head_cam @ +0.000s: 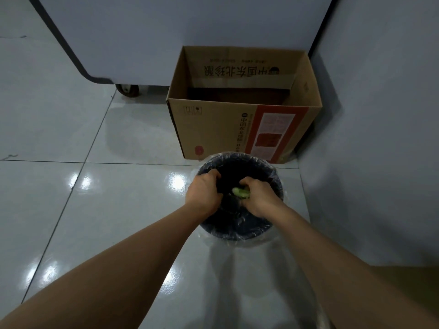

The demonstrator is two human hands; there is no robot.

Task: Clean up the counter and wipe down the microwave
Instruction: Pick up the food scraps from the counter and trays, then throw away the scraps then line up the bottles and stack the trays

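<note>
Green scrap (240, 192) sits pinched in the right hand (259, 198) over the lined bin (240, 230); left hand (204, 192) curls on nothing visible. Microwave wiping seems undone.

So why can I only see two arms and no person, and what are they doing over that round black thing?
The camera sits on the person's head and looks down, so you see only their own arms, as if you were them. There is just this one picture. The round black thing is a bin with a clear plastic bag lining it, standing on a shiny tiled floor. Both hands reach over its opening. The right hand curls round something small and light green; it is too blurry to say what. The left hand is curled too, but I cannot tell whether it holds anything. Behind the bin stands an open cardboard box.
</note>
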